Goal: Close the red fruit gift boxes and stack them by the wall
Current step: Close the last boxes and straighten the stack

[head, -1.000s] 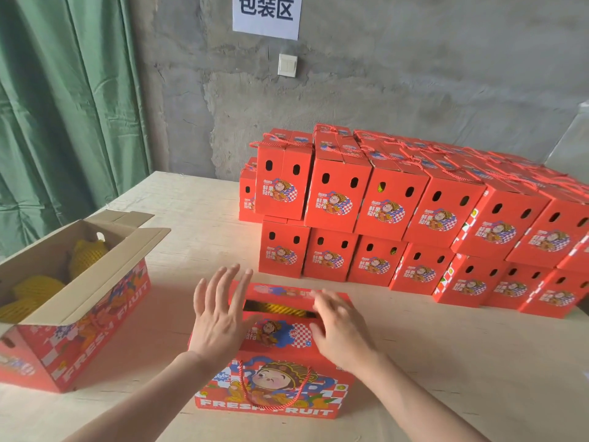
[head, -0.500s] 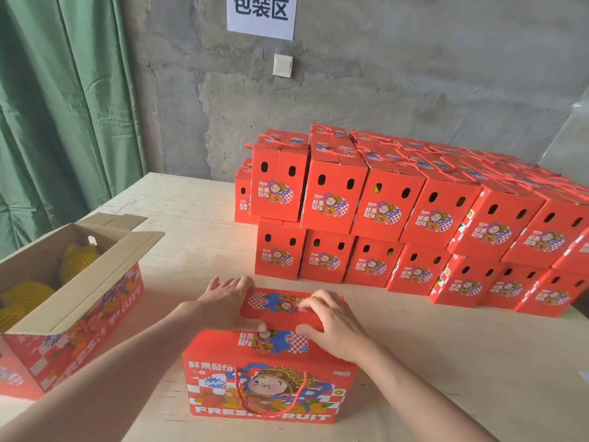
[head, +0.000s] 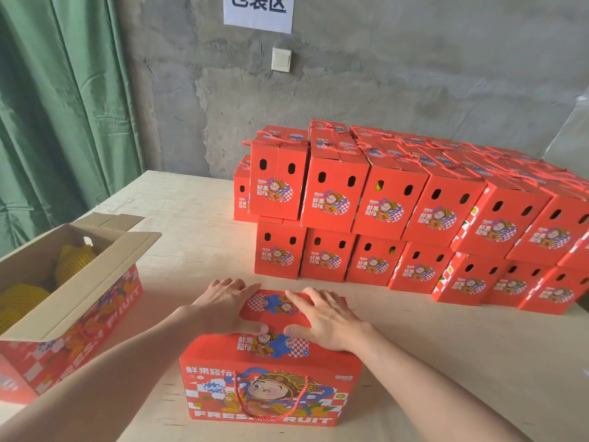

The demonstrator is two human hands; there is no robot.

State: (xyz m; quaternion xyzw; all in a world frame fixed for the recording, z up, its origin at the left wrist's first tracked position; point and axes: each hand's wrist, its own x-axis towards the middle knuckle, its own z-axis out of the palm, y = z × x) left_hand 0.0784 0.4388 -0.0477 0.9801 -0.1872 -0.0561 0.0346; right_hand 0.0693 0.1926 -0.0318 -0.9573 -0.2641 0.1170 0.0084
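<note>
Both hands flat, fingers spread, left hand (head: 223, 309) & right hand (head: 325, 317) pressing top flaps of gift box (head: 271, 381) on table (head: 446, 346); long axis runs left-right; stack by wall (head: 398, 212) lies ahead-right, so right hand's nearer.

Rough grey concrete wall (head: 414, 74), green curtain (head: 57, 106), pale wooden table (head: 191, 212).

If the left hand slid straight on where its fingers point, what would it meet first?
The left hand would probably reach the leftmost bottom box of the stack, past bare table; depth is unclear.
</note>
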